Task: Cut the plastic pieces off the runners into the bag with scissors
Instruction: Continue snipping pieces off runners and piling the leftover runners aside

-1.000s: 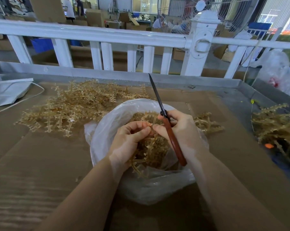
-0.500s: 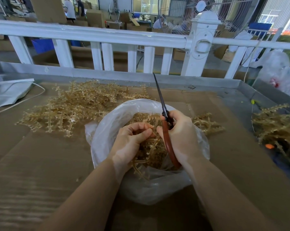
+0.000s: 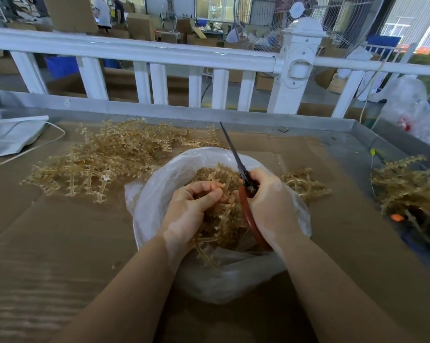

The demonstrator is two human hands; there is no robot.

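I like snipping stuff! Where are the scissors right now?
In the head view, the scissors are in the right hand, over the plastic bag at centre, blades pointing up toward the white fence.

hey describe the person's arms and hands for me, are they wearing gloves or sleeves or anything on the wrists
Both forearms are bare from the bottom of the picture to the wrist, with no sleeve in view. The left hand and right hand wear no gloves. No watch, ring, or band shows on either wrist or on the fingers that can be seen.
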